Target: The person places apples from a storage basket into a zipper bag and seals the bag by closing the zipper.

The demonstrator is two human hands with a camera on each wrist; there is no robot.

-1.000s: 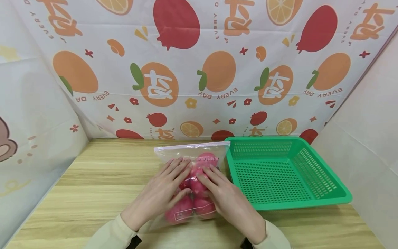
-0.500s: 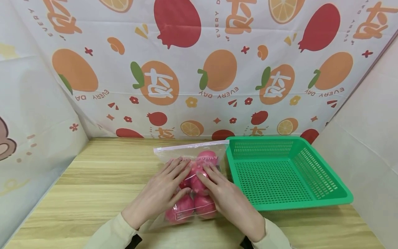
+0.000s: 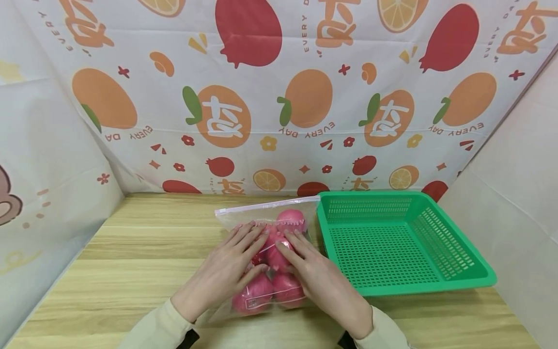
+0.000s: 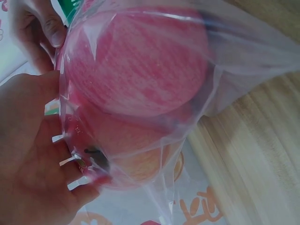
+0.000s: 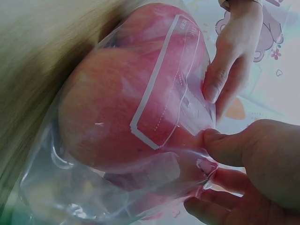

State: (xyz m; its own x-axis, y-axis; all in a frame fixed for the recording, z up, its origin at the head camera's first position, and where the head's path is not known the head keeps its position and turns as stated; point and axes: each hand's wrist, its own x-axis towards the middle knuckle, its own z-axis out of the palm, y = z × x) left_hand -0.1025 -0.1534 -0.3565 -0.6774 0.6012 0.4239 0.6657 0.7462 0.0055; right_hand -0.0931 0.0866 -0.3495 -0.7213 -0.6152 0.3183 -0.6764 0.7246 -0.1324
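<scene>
A clear zip bag point(image 3: 301, 206) holding several red apples point(image 3: 254, 293) lies on the table, its pale slider zip strip point(image 3: 270, 205) along the far edge. My left hand point(image 3: 224, 269) rests on the bag's left side with fingers extended. On the right side, my right hand point(image 3: 324, 278) lies over the apples in the same way. Through the film in the left wrist view, a large apple point(image 4: 140, 61) shows beside the left hand point(image 4: 37, 154). The right wrist view has the right hand point(image 5: 262, 168) touching the wrinkled film, its thumb against the bag.
A green plastic basket point(image 3: 457, 284) with slotted sides stands just right of the bag, close to its far corner. Behind the wooden table point(image 3: 144, 257) hangs a fruit-print cloth point(image 3: 261, 111). White panels point(image 3: 523, 194) rise at both sides.
Both hands stay on the bag in nearly the same place. The bag's far edge, with the zip strip, has shifted very slightly; its right end sits a little higher.
</scene>
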